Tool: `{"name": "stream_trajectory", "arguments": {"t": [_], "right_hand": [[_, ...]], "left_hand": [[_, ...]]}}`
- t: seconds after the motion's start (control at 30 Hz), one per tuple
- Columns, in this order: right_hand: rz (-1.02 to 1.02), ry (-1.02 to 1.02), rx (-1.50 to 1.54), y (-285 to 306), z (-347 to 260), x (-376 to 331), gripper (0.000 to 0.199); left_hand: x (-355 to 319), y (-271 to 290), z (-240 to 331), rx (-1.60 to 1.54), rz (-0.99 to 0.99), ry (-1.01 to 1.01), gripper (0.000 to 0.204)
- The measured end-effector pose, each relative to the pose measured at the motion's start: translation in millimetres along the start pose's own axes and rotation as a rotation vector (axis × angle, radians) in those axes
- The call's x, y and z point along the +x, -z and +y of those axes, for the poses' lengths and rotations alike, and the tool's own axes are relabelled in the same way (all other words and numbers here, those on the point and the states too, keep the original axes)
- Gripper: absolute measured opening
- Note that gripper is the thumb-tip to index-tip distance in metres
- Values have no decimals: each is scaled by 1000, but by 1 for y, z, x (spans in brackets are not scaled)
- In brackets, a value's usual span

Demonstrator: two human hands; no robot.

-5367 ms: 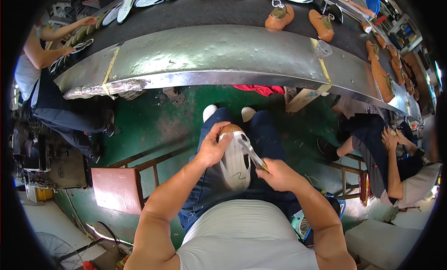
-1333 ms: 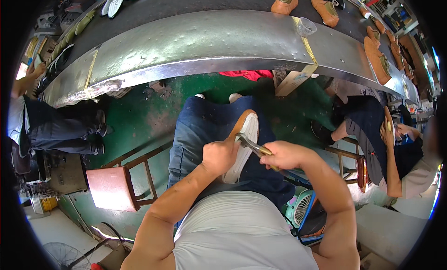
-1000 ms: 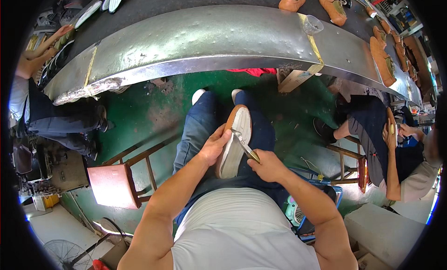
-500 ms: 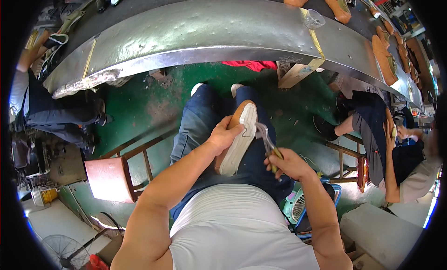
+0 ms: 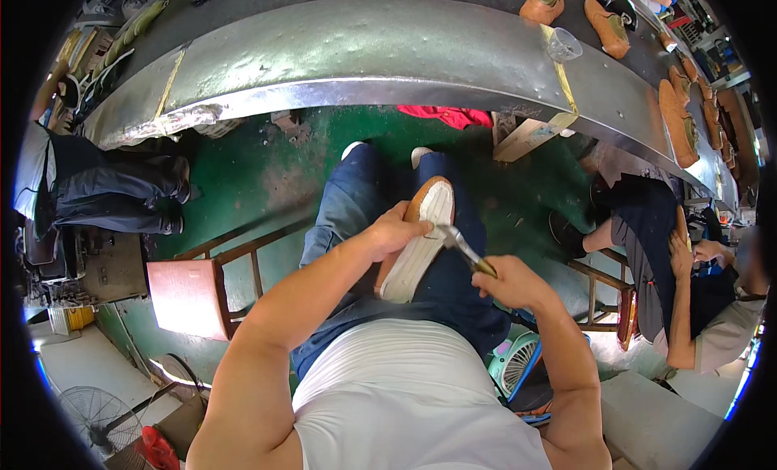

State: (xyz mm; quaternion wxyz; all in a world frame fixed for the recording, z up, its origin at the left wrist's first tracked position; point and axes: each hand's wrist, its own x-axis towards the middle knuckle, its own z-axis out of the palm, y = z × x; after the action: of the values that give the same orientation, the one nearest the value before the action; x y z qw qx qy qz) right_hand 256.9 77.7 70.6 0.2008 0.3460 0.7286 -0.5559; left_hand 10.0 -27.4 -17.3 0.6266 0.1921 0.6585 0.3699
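Note:
A tan shoe (image 5: 426, 242) lies sole up over my lap, its toe pointing away from me and its pale sole facing up. My left hand (image 5: 400, 229) grips its left edge near the forefoot, with the thumb pressed on the sole. In my right hand (image 5: 510, 283) are metal pincers (image 5: 463, 245) with yellowish handles. The pincers' head is at the right edge of the sole, close to my left thumb; whether it touches the sole I cannot tell.
A metal-edged bench (image 5: 348, 53) runs across in front, with tan shoes (image 5: 607, 29) and a clear cup (image 5: 564, 45) on its right part. Stools stand at left (image 5: 188, 298) and right (image 5: 600, 288). A co-worker (image 5: 647, 251) sits at right, another person (image 5: 105, 182) at left. A green fan (image 5: 511, 363) is beside me.
The pincers' head has swung in toward the sole and my left thumb, and its handles look closer together. My left hand still holds the shoe. The view has shifted slightly.

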Motion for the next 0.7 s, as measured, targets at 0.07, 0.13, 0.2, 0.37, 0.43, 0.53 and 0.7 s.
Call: {"name": "stream_trajectory", "arguments": {"t": [0.07, 0.13, 0.2, 0.37, 0.43, 0.53, 0.7], "right_hand": [[2, 103, -126, -14, -1, -5, 29], [76, 315, -352, -30, 2, -2, 40], [132, 306, -397, -43, -4, -1, 40], [180, 296, -474, -55, -3, -9, 37], [186, 233, -359, -63, 5, -25, 34], [111, 141, -239, -61, 18, -22, 36], [28, 54, -157, -47, 19, -16, 42]], "left_hand": [[-6, 0, 12, -153, -94, 32, 60], [-3, 1, 13, -162, -98, 64, 60], [-4, 1, 14, -171, -99, 90, 60], [3, 5, -5, -24, -45, -29, 57], [-5, -4, 2, 174, -3, -50, 62], [-12, -11, -18, 371, 26, -182, 73], [-49, 5, -67, 130, -209, -279, 90]]}}
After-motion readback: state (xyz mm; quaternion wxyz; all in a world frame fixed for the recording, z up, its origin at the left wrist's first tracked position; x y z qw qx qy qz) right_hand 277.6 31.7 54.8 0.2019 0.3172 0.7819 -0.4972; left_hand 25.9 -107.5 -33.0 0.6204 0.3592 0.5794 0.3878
